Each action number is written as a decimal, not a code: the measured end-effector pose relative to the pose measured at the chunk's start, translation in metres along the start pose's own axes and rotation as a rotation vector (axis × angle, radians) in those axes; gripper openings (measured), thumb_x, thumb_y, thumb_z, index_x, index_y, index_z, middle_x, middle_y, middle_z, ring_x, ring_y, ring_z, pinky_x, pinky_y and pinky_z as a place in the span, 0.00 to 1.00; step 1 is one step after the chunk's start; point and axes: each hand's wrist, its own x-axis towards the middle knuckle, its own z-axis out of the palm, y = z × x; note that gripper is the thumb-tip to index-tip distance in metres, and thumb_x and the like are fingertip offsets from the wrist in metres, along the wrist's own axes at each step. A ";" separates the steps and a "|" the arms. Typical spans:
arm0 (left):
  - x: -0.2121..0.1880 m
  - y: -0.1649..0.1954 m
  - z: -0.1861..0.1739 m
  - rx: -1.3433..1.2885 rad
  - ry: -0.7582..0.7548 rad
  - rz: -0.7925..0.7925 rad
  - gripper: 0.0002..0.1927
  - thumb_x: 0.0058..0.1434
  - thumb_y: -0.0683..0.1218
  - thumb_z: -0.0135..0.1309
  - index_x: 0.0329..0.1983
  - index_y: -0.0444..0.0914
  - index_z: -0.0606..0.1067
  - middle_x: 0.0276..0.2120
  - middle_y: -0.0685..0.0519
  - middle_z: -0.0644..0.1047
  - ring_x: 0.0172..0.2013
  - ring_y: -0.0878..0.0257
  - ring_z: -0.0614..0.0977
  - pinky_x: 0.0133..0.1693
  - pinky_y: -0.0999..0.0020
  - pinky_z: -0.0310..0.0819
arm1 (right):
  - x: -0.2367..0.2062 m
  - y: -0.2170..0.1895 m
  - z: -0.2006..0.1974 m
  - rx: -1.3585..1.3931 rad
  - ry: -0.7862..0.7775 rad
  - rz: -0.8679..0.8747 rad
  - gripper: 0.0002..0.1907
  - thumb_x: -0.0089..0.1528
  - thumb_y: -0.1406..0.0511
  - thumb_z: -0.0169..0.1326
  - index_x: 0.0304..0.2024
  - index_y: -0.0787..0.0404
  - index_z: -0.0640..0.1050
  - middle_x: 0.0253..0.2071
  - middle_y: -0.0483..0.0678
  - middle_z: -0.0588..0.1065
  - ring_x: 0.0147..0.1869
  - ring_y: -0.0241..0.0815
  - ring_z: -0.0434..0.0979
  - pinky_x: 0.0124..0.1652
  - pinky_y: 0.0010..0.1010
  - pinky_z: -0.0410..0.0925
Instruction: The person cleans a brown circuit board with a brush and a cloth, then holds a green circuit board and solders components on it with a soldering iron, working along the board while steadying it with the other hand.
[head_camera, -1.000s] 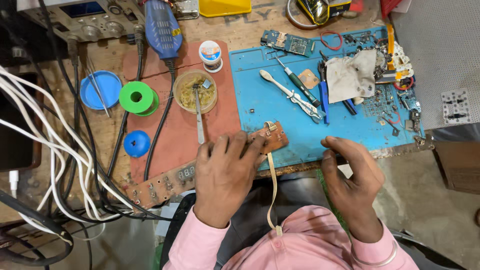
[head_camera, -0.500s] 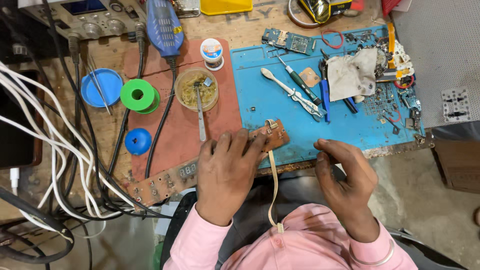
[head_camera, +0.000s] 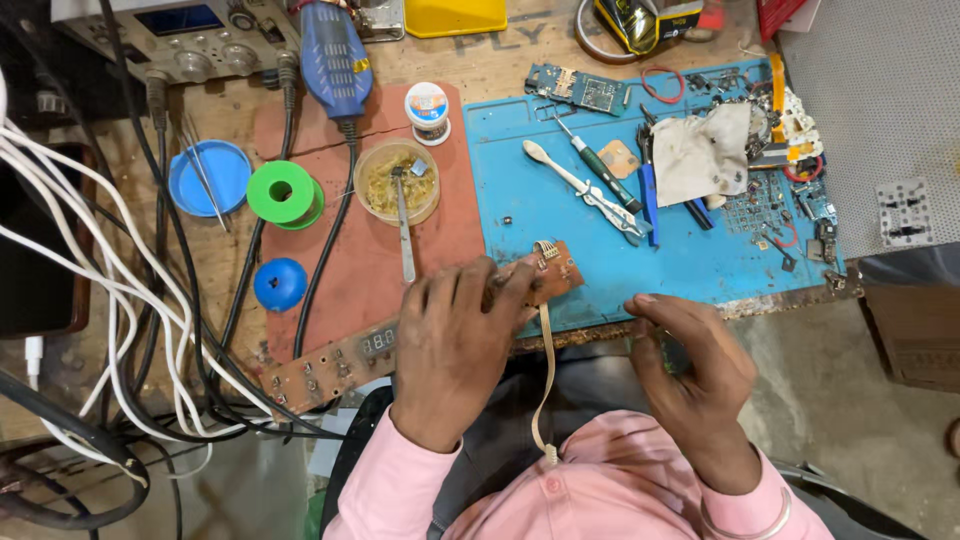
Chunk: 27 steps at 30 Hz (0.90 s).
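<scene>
While the left hand (head_camera: 455, 335) lies flat, fingers spread, on the brown circuit board (head_camera: 545, 272), it pins that board at the front edge of the blue mat (head_camera: 560, 215), seemingly to keep it from sliding; a pale ribbon cable (head_camera: 545, 375) hangs from the board into the lap; the right hand (head_camera: 690, 365) hovers just off the mat's edge, fingers curled inward, whether pinching anything I cannot tell; a long display board (head_camera: 340, 360) lies beside the left hand on the red mat (head_camera: 440, 225); further back, within reach: flux tub (head_camera: 398, 180) with tweezers (head_camera: 404, 235) resting in it, green solder spool (head_camera: 282, 193), blue lid (head_camera: 208, 177), blue ball (head_camera: 280, 284), small white pot (head_camera: 428, 107); on the blue mat: screwdriver (head_camera: 598, 170), white spudger (head_camera: 555, 167), cloth (head_camera: 705, 155), loose small parts (head_camera: 770, 215); cables (head_camera: 90, 290) crowd the left side.
</scene>
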 end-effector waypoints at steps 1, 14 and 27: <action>0.000 0.001 -0.003 -0.022 0.024 -0.010 0.24 0.63 0.53 0.59 0.63 0.49 0.75 0.46 0.53 0.74 0.45 0.55 0.77 0.47 0.54 0.70 | 0.000 0.000 -0.001 0.002 0.009 0.006 0.16 0.62 0.79 0.58 0.52 0.66 0.77 0.45 0.54 0.80 0.47 0.44 0.82 0.49 0.30 0.74; 0.008 -0.001 -0.064 -0.495 -0.033 -0.044 0.22 0.69 0.49 0.57 0.65 0.42 0.73 0.48 0.47 0.76 0.44 0.51 0.81 0.45 0.57 0.75 | -0.004 -0.001 0.000 0.025 0.063 0.010 0.12 0.66 0.77 0.58 0.52 0.67 0.77 0.45 0.54 0.80 0.44 0.42 0.82 0.45 0.27 0.74; 0.048 -0.038 -0.037 -1.023 -0.846 -0.252 0.21 0.71 0.55 0.43 0.53 0.36 0.77 0.31 0.46 0.79 0.28 0.56 0.81 0.33 0.63 0.77 | 0.024 -0.011 0.016 0.244 -0.213 0.292 0.18 0.67 0.70 0.56 0.60 0.64 0.76 0.49 0.50 0.80 0.44 0.38 0.81 0.43 0.28 0.74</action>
